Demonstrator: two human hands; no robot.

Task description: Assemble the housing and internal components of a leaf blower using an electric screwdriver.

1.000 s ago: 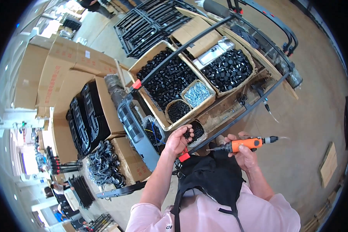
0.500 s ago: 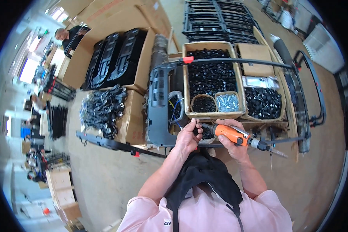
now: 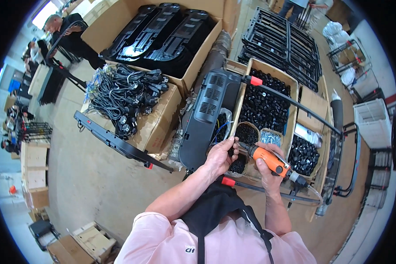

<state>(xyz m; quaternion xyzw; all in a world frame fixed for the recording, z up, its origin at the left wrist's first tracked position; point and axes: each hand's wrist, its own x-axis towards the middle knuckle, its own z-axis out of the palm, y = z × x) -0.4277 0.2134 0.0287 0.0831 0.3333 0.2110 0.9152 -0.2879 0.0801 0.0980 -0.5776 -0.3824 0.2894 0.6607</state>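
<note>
My right hand (image 3: 268,169) is wrapped round an orange pneumatic screwdriver (image 3: 268,159), its tip pointing left and a clear air hose (image 3: 315,193) at its back end. Close against that tip, my left hand (image 3: 222,157) has its thumb and fingers pinched together. Whatever they hold at the bit is too small to make out. Under my hands lies a black frame with a vented plastic housing (image 3: 202,112) on its left side and a red corner piece (image 3: 228,181) at the near side. Partly behind my hands is a small bin of black parts (image 3: 239,165).
Beyond stand a wooden tray of black parts (image 3: 264,94), a container of silver screws (image 3: 270,137) and another bin of black parts (image 3: 303,152). Left are coiled cables (image 3: 127,97) on a carton and a box of black covers (image 3: 163,37). A co-worker (image 3: 72,35) stands far left.
The view has swung so the workbench appears tilted and farther right. My left hand remains pinched at the screwdriver's tip, and my right hand still grips the tool.
</note>
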